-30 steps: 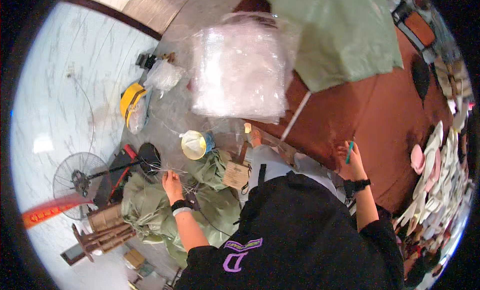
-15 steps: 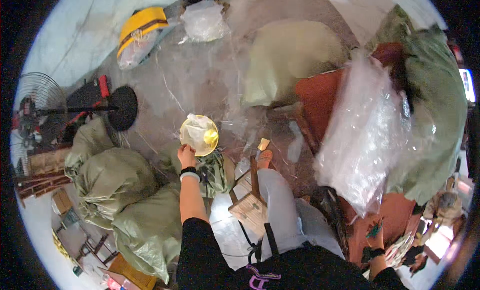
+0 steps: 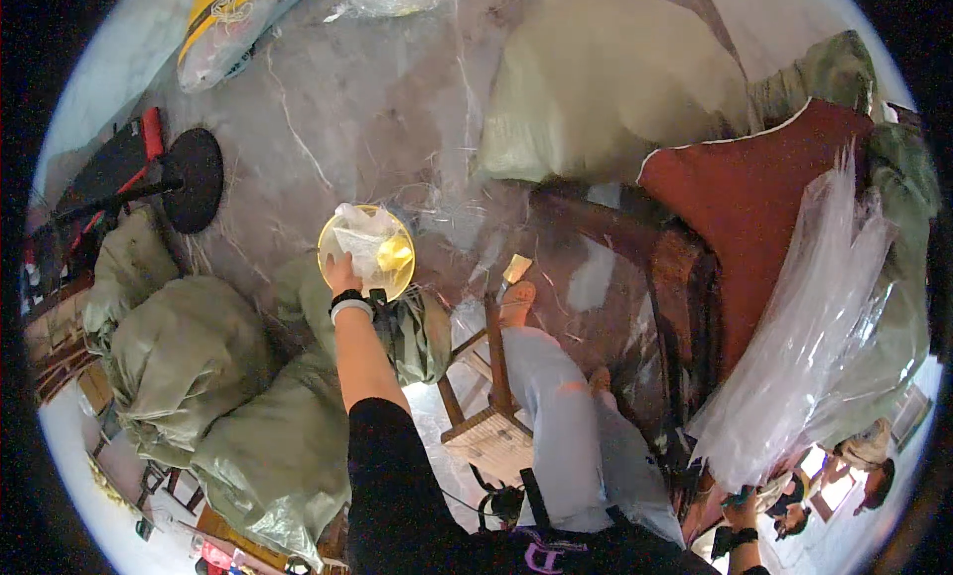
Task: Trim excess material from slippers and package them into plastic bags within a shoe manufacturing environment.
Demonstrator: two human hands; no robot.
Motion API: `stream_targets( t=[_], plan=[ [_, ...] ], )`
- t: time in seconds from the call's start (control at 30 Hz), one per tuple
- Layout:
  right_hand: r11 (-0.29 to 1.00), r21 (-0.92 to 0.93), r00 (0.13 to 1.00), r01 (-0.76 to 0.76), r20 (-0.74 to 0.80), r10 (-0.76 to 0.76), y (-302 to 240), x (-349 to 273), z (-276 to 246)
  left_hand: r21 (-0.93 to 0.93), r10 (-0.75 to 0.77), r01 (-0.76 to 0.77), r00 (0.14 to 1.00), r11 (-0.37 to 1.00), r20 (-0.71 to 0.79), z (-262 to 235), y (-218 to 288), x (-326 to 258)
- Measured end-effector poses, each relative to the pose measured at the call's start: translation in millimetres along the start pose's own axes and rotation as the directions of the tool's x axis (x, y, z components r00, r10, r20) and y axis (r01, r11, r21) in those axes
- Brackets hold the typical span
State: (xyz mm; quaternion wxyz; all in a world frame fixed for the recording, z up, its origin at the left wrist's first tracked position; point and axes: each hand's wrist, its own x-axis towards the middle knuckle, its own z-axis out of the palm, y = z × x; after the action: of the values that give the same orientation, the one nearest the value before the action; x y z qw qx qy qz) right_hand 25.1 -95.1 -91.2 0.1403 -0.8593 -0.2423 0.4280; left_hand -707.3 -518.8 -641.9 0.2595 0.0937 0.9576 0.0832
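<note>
A round yellow-rimmed bin [image 3: 325, 239] stands on the floor ahead of me, with crumpled clear plastic [image 3: 359, 220] and a bright yellow patch inside. My left hand [image 3: 342, 273] reaches over its near left rim, fingers stretched toward the inside; I see nothing held in them. At the lower right, my right hand [image 3: 740, 510] is small in view, closed around a small green thing [image 3: 737, 497] whose kind I cannot make out. A long bundle of clear plastic sheeting [image 3: 794, 337] lies just beyond that hand, its lower end close to the fingers; whether they touch is unclear.
A wooden stool [image 3: 488, 438] stands between my legs and the bin. Full green sacks [image 3: 194, 352] crowd the left; a large pale sack [image 3: 606, 88] sits ahead. Red-brown cloth [image 3: 764, 208] and a dark wooden frame [image 3: 685, 297] are at right. A black round stand base [image 3: 194, 181] lies left. People are at lower right.
My left hand has gone from the bin's rim to reaching over it. The plastic bundle has shifted right and down, uncovering more red-brown cloth. My view has also moved.
</note>
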Motion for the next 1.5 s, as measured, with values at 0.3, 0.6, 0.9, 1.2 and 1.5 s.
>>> stream_targets(
  t=[0.3,0.6,0.9,1.2,1.5],
  plan=[
    [0.99,0.141,0.876,0.002,0.478,-0.07,3.3,15.1,-8.8,-0.948,-0.283,0.217,0.948,0.234,0.148,-159.7,59.3,-57.7],
    [0.559,-0.554,0.768,0.616,0.264,-0.584,10.6,-4.8,-17.2,-0.836,0.234,-0.244,0.962,0.491,-0.143,-329.6,294.5,-239.8],
    [0.442,-0.553,0.61,0.706,0.157,-0.777,38.3,28.5,-100.4,-0.64,0.816,-0.698,0.546,0.32,-0.188,-356.4,530.3,-453.7],
    [0.324,-0.285,0.413,0.902,0.357,-0.838,34.0,62.6,-110.8,-0.644,0.959,-0.724,0.277,0.246,0.055,-290.9,688.3,-607.8],
    [0.076,-0.468,0.414,0.88,0.68,-0.605,12.9,67.9,-96.0,-0.75,0.949,-0.644,0.308,0.152,-0.073,-366.3,885.5,-609.6]
  ],
)
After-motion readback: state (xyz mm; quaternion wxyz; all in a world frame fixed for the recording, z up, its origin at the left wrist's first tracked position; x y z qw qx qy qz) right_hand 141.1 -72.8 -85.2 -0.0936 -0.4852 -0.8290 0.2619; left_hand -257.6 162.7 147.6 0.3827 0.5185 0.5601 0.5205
